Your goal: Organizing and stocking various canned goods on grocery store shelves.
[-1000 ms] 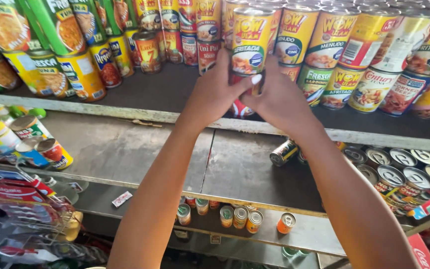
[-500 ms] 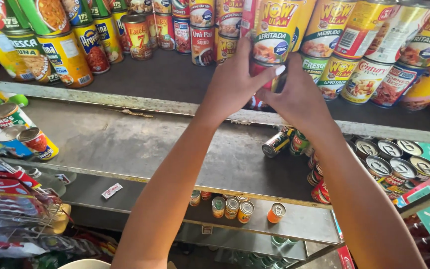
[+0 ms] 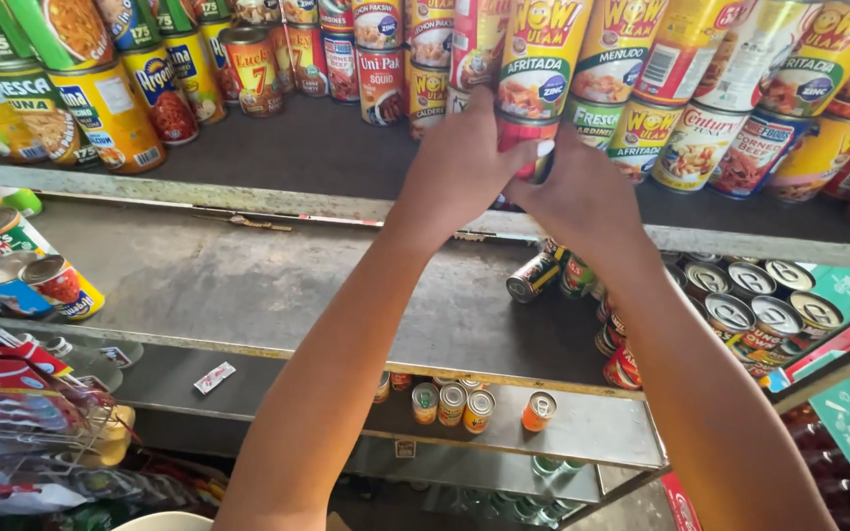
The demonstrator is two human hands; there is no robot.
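- A small red metal can [image 3: 526,138] stands at the front of the top shelf [image 3: 327,157], under a taller yellow-and-green labelled tin [image 3: 540,59].
- The left hand [image 3: 464,167] and right hand [image 3: 582,197] close on it from both sides — each grip wrapped around the can.
- Just beside it — rows of yellow, red and white tins.
- On the grey middle shelf [image 3: 248,285] below, a dark can [image 3: 533,276] lies on its side.
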